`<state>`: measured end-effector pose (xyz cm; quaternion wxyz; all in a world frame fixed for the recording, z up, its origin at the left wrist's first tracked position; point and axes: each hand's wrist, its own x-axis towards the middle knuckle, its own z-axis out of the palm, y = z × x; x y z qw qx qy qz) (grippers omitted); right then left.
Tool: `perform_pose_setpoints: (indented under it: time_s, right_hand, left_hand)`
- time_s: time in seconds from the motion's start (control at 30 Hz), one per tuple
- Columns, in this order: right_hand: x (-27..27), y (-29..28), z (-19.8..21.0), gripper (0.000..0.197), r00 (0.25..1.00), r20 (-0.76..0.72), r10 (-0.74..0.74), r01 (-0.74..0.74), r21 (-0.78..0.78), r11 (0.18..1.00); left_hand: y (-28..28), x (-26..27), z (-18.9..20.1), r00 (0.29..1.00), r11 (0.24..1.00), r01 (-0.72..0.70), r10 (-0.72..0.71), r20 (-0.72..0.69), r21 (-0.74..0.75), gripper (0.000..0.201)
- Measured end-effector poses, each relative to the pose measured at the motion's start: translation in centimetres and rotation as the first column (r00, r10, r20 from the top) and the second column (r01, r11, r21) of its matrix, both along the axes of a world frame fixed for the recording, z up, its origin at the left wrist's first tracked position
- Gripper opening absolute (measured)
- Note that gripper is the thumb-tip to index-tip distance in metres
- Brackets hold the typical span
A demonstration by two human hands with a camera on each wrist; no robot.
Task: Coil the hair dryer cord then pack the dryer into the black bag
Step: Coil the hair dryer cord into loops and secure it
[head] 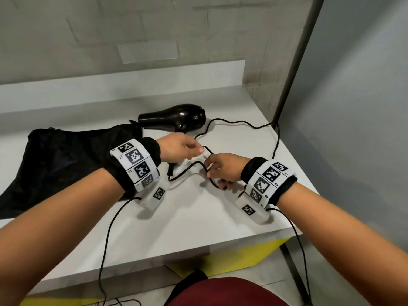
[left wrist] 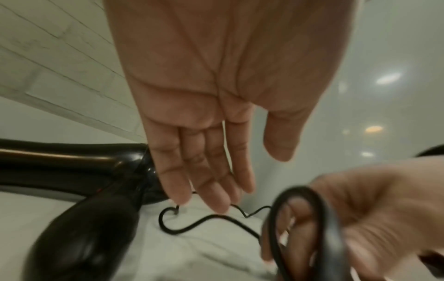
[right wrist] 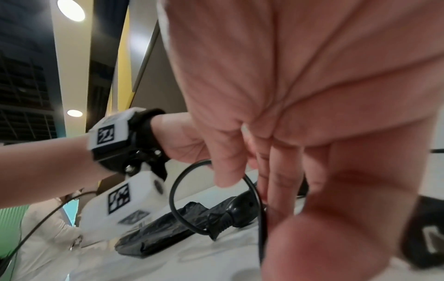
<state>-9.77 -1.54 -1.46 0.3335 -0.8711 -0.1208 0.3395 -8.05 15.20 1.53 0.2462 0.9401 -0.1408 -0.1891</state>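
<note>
The black hair dryer (head: 176,118) lies on its side on the white table (head: 198,217), its handle pointing toward me. Left of it the black bag (head: 66,160) lies flat. The dryer's black cord (head: 231,123) snakes from the handle's end rightward to the table's right edge. My left hand (head: 194,151) hovers over the handle; in the left wrist view its fingers (left wrist: 216,182) are straight and hold nothing. My right hand (head: 217,171) grips a loop of the cord (left wrist: 300,218) just right of the left hand. In the right wrist view that loop (right wrist: 173,190) hangs from its fingers above the bag (right wrist: 163,233).
A raised white ledge (head: 132,85) runs along the back of the table under a brick wall. A grey panel with a dark post (head: 293,62) stands at the right. Thin wires (head: 108,239) from the wrist cameras hang over the table's front edge.
</note>
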Motion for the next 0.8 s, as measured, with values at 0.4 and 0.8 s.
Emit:
perform_pose_setpoints:
  time_s: [0.4, 0.8]
  right_hand:
    - [0.8, 0.0, -0.1, 0.029, 0.951, 0.197, -0.237, 0.225, 0.080, 0.971]
    - [0.7, 0.3, 1.1, 0.021, 0.605, 0.657, -0.450, 0.245, 0.383, 0.890]
  left_hand:
    - [1.5, -2.2, -3.4, 0.966, 0.974, 0.034, -0.089, -0.243, -0.224, 0.025]
    - [-0.9, -2.4, -0.6, 0.995, 0.812, -0.019, 0.072, 0.068, -0.584, 0.032]
